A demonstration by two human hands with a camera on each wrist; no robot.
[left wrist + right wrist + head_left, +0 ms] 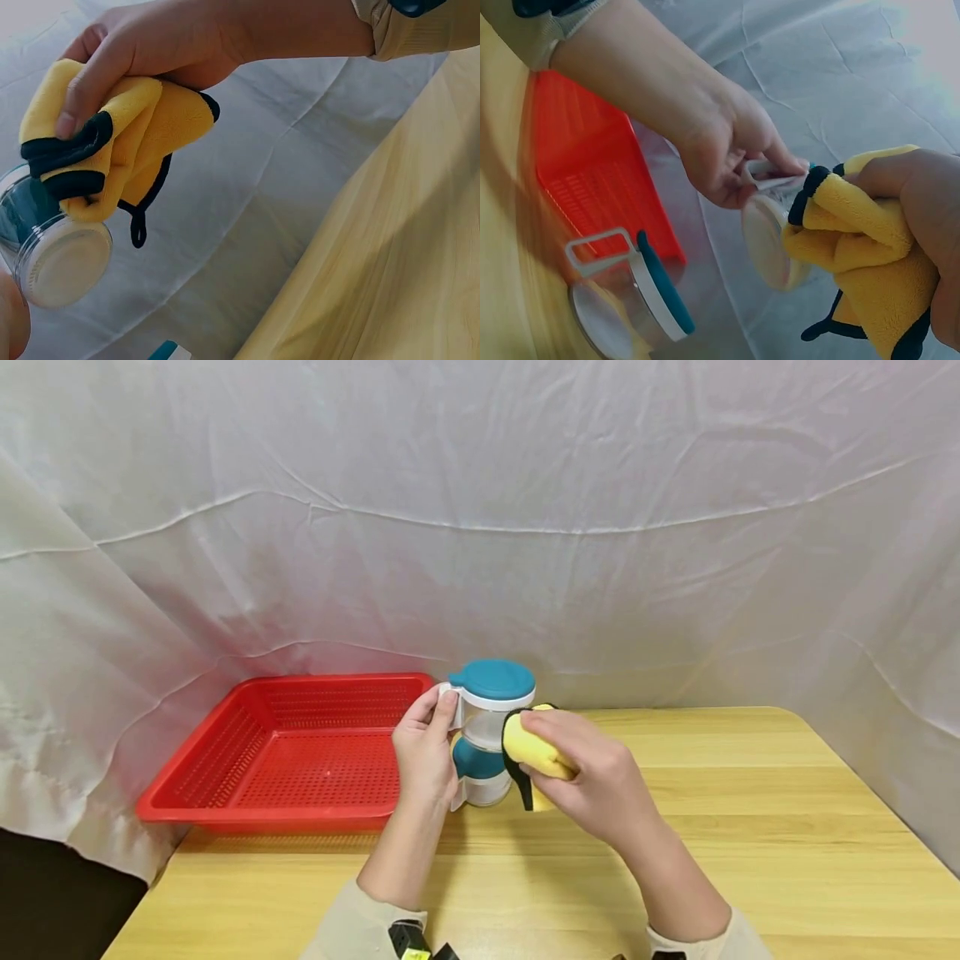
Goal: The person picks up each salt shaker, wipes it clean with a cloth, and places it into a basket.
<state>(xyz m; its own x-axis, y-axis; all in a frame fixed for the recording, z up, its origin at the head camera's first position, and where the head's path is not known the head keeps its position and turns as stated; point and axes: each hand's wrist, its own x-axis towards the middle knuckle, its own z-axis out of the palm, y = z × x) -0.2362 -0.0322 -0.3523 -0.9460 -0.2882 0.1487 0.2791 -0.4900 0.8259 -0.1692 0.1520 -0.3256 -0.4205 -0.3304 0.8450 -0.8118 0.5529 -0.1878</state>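
My left hand (426, 747) grips the white handle of a clear jar (482, 727) with a teal lid, lifted above the table. Bunched in my right hand (600, 772) is a yellow cloth (534, 750) with black edging, held against the jar's side. From the right wrist view, the cloth (855, 232) overlaps the lifted jar's wall, and its round base (765, 240) faces the camera. A second jar (630, 300) with a teal lid and white handle stands on the table below, partly hidden by the first in the head view.
A red perforated plastic basket (273, 818) sits on the left of the wooden table (750, 860), close to my left forearm. Pale draped fabric (480, 527) hangs behind and at both sides. The table's right edge runs diagonally beside the fabric.
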